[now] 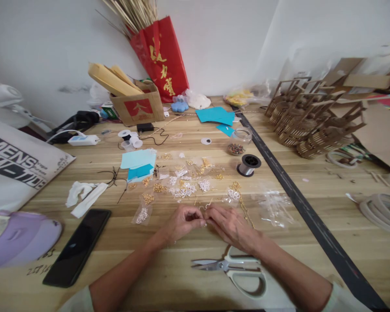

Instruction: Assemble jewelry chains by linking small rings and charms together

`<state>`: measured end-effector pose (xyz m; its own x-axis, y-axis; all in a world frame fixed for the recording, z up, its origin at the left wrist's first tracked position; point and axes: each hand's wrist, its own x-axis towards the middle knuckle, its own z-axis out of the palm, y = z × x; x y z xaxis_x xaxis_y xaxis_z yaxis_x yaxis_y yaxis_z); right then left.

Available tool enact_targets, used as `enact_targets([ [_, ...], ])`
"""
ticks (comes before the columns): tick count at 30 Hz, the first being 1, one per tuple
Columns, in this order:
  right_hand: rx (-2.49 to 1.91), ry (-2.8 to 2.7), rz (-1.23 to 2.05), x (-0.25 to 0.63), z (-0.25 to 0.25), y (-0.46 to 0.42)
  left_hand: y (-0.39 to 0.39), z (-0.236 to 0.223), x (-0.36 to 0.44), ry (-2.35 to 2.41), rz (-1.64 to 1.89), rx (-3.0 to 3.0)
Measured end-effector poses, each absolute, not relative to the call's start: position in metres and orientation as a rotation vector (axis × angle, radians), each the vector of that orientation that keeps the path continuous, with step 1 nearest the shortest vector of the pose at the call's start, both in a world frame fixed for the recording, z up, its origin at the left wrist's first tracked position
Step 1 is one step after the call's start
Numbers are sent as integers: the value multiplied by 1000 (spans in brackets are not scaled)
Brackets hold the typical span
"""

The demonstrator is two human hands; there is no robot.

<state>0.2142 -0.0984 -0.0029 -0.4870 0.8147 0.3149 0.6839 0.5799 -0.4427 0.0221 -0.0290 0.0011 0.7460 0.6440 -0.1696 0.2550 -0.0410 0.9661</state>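
Observation:
My left hand (pixel 186 222) and my right hand (pixel 228 223) meet over the middle of the wooden table, thumbs and fingertips pinched together. Something tiny and whitish shows at the fingertips, too small to name. Just beyond lie clear bags of silver beads (pixel 186 190) and gold findings (pixel 159 188). A gold chain (pixel 243 206) and a bag of white rings (pixel 233 195) are near my right hand. Open-bladed scissors (pixel 227 265) with pale handles lie below it. To the left of my left hand is a small bag of silvery beads (pixel 142 215).
A black phone (pixel 77 247) and white strips (pixel 89 199) lie at left. A wire spool (pixel 248 165) and a glass jar (pixel 240 141) stand beyond my right hand. Wooden baskets (pixel 315 121) occupy the back right. A red bag (pixel 164 60) leans on the wall.

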Motion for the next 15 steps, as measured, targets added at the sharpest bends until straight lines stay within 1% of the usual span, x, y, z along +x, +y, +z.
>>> enact_targets([
  [5, -1192, -2276, 464, 213, -2, -99, -28, -2, 21, 721, 349, 1615],
  [15, -1231, -2169, 541, 209, 0, -102, -28, 1, 22, 717, 335, 1558],
])
